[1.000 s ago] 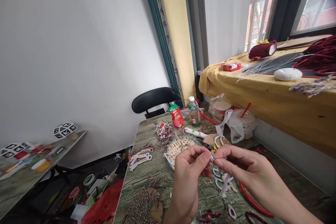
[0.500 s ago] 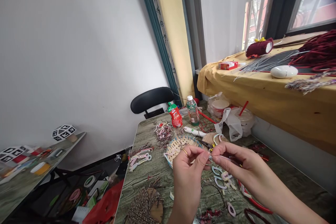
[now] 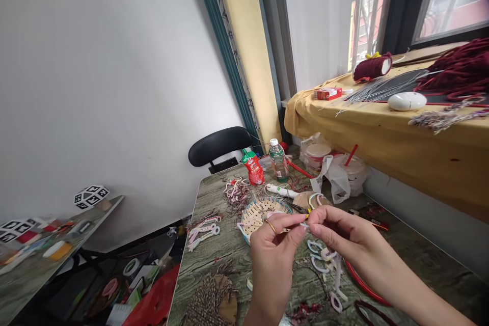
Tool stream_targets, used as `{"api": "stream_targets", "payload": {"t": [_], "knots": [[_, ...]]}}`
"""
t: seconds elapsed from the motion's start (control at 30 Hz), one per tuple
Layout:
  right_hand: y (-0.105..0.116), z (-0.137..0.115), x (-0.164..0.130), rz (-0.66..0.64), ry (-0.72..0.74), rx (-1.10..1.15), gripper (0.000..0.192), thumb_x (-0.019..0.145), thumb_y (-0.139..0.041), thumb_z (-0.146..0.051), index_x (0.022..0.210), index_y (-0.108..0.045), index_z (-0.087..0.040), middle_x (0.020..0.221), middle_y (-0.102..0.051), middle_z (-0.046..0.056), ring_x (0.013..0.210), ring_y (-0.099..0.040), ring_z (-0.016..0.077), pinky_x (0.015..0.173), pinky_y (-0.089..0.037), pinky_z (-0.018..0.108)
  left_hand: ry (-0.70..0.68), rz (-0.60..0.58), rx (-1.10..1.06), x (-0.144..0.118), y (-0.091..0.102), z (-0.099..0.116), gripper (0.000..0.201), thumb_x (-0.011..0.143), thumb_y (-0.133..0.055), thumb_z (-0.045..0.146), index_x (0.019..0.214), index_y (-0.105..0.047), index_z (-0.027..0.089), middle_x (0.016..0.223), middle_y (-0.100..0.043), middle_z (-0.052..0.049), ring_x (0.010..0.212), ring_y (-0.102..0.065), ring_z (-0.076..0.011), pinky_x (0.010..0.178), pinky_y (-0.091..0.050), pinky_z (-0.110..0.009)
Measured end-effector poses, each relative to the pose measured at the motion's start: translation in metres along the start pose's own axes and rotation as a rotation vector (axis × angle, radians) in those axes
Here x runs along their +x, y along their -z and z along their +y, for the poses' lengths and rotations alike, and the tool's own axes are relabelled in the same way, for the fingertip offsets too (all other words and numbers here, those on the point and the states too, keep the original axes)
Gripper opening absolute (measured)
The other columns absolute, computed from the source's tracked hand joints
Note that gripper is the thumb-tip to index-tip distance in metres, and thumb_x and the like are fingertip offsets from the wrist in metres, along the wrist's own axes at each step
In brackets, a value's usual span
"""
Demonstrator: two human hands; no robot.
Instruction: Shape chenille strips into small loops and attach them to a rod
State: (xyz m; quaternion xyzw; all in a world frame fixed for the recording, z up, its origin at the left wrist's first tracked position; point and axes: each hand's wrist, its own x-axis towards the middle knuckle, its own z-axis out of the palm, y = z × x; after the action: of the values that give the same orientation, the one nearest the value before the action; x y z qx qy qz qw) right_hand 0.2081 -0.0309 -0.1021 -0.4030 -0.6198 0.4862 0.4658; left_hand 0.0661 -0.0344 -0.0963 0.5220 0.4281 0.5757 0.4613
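My left hand (image 3: 273, 252) and my right hand (image 3: 346, 239) meet fingertip to fingertip above the wood-grain table (image 3: 206, 265). Both pinch the same small pale craft piece (image 3: 305, 225), too small to make out clearly. A pale fuzzy strand (image 3: 337, 276) hangs down below my right hand. Under the hands lie several white and pink loops (image 3: 319, 257). Just behind my left hand sits a woven basket (image 3: 256, 213).
A green bottle (image 3: 276, 160) and red pouch (image 3: 252, 167) stand at the table's far end, near a black chair (image 3: 217, 143). Bagged cups (image 3: 336, 170) sit on the right. A red hoop (image 3: 362, 285) lies by my right wrist, twine (image 3: 208, 298) at the left. A yellow-draped ledge (image 3: 382, 127) holds yarn.
Both hands stay pinched together on the small piece. The view has shifted a little, and the pale strand now hangs lower beneath my right hand.
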Motion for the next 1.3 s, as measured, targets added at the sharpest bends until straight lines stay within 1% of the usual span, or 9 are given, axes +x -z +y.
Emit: {"api": "stream_targets", "payload": {"t": [0.1, 0.23, 0.47, 0.57, 0.67, 0.73, 0.87, 1.13, 1.3], "knots": [[0.001, -0.002, -0.001, -0.020, -0.016, 0.009, 0.022, 0.085, -0.053, -0.042, 0.077, -0.057, -0.022, 0.072, -0.050, -0.001, 0.069, -0.043, 0.0151, 0.060, -0.034, 0.025, -0.039, -0.025, 0.024, 0.001, 0.002, 0.000, 0.011, 0.076, -0.065, 0.018, 0.077, -0.074, 0.023, 0.077, -0.068, -0.001, 0.078, -0.060, -0.0142, 0.075, -0.047, -0.025], [0.002, -0.003, 0.000, -0.046, -0.026, 0.017, 0.023, 0.085, -0.053, -0.042, 0.075, -0.056, -0.021, 0.070, -0.048, -0.001, 0.067, -0.041, 0.0146, 0.059, -0.033, 0.025, -0.012, -0.057, -0.002, 0.002, 0.004, -0.003, 0.007, 0.074, -0.066, 0.021, 0.072, -0.073, 0.023, 0.077, -0.066, -0.001, 0.076, -0.058, -0.0142, 0.069, -0.046, -0.024], [0.004, 0.000, -0.002, -0.066, -0.047, 0.013, 0.024, 0.087, -0.050, -0.043, 0.076, -0.053, -0.021, 0.068, -0.041, -0.003, 0.062, -0.035, 0.0130, 0.054, -0.028, 0.024, 0.126, -0.099, -0.135, 0.006, 0.005, -0.009, 0.006, 0.072, -0.069, 0.020, 0.077, -0.070, 0.018, 0.075, -0.067, -0.002, 0.070, -0.058, -0.0120, 0.067, -0.047, -0.023], [0.004, -0.003, -0.003, -0.084, -0.064, 0.057, 0.024, 0.086, -0.050, -0.044, 0.077, -0.054, -0.022, 0.067, -0.041, -0.004, 0.061, -0.035, 0.0130, 0.053, -0.029, 0.024, 0.087, -0.155, -0.159, 0.007, 0.006, -0.008, 0.002, 0.072, -0.069, 0.020, 0.071, -0.069, 0.018, 0.074, -0.062, -0.001, 0.067, -0.056, -0.0110, 0.062, -0.048, -0.022], [0.004, -0.008, -0.002, -0.103, -0.098, 0.125, 0.026, 0.083, -0.054, -0.045, 0.074, -0.055, -0.021, 0.064, -0.043, -0.004, 0.058, -0.037, 0.0124, 0.052, -0.030, 0.023, 0.037, -0.181, -0.149, 0.008, 0.007, -0.006, 0.004, 0.071, -0.069, 0.020, 0.068, -0.069, 0.019, 0.082, -0.058, -0.002, 0.069, -0.054, -0.0118, 0.056, -0.048, -0.022], [0.004, -0.010, -0.001, -0.113, -0.118, 0.166, 0.025, 0.079, -0.060, -0.045, 0.072, -0.057, -0.021, 0.063, -0.045, -0.004, 0.057, -0.038, 0.0117, 0.051, -0.031, 0.022, 0.011, -0.173, -0.141, 0.008, 0.006, -0.005, 0.004, 0.072, -0.068, 0.020, 0.068, -0.069, 0.019, 0.081, -0.058, -0.001, 0.070, -0.055, -0.0120, 0.057, -0.048, -0.021], [0.004, -0.014, -0.001, -0.122, -0.153, 0.241, 0.027, 0.076, -0.065, -0.045, 0.069, -0.058, -0.020, 0.060, -0.045, -0.005, 0.055, -0.040, 0.0108, 0.052, -0.033, 0.022, -0.013, -0.123, -0.133, 0.006, 0.004, -0.006, 0.005, 0.072, -0.068, 0.017, 0.067, -0.068, 0.018, 0.070, -0.062, 0.001, 0.068, -0.055, -0.0103, 0.065, -0.045, -0.020], [0.005, -0.013, -0.002, -0.068, -0.125, 0.123, 0.030, 0.076, -0.061, -0.051, 0.072, -0.060, -0.021, 0.064, -0.049, -0.002, 0.057, -0.041, 0.0127, 0.051, -0.034, 0.024, 0.037, -0.103, -0.148, 0.002, 0.002, -0.003, 0.006, 0.076, -0.065, 0.019, 0.072, -0.064, 0.015, 0.067, -0.061, 0.001, 0.060, -0.055, -0.0087, 0.060, -0.046, -0.019], [0.004, -0.016, -0.001, -0.117, -0.088, 0.147, 0.025, 0.080, -0.059, -0.045, 0.072, -0.060, -0.021, 0.066, -0.055, -0.001, 0.060, -0.046, 0.0131, 0.054, -0.038, 0.024, 0.044, -0.109, -0.243, -0.001, 0.000, -0.001, 0.010, 0.075, -0.066, 0.023, 0.070, -0.062, 0.015, 0.058, -0.058, 0.002, 0.054, -0.053, -0.0078, 0.055, -0.045, -0.019]]}}
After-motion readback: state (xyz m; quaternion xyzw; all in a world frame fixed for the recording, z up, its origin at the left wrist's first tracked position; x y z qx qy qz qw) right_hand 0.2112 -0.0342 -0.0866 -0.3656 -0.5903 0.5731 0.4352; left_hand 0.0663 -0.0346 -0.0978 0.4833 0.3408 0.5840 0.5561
